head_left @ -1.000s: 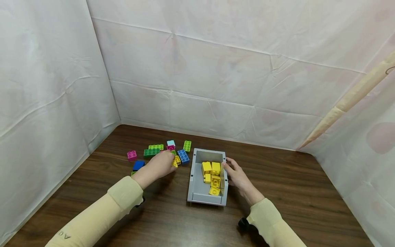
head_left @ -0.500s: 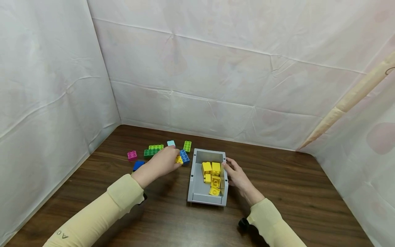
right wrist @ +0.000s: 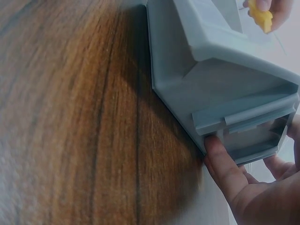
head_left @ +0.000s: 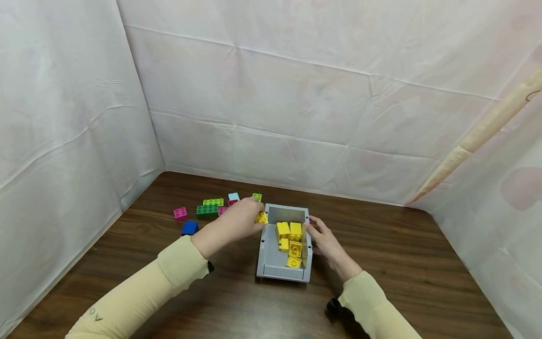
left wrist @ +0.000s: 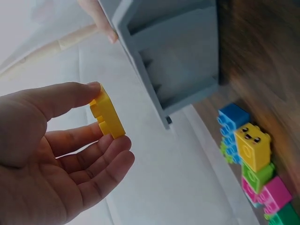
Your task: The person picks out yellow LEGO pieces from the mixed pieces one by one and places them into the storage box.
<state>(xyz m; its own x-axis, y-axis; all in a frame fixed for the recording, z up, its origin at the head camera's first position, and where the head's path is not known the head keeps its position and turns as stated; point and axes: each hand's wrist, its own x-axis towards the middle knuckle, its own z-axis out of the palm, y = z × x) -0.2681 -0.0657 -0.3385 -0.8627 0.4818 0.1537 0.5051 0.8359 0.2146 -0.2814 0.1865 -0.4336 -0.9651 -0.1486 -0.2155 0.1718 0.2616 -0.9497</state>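
Note:
My left hand (head_left: 237,220) pinches a yellow toy brick (head_left: 262,218) between thumb and fingers, just off the left rim of a grey bin (head_left: 273,260). In the left wrist view, the brick's studs (left wrist: 99,117) face the palm. Several yellow bricks (head_left: 295,249) lie inside the bin, toward its right wall. At that wall my right hand (head_left: 328,242) grips the bin, thumb at the rim and fingers against the outside. The right wrist view shows a finger (right wrist: 225,171) tucked against the bin's outer wall.
Left of the bin, loose bricks lie on the dark wooden table (head_left: 381,263): dark green (head_left: 207,210), pink (head_left: 180,213), blue (head_left: 190,228) and light blue (head_left: 233,197). The left wrist view shows another yellow brick (left wrist: 253,146) with a printed face. White cloth (head_left: 296,94) encloses the table's back and sides.
My left hand has lifted the yellow brick from the pile and carried it right to the bin's left rim. The right hand and the bin have stayed in place.

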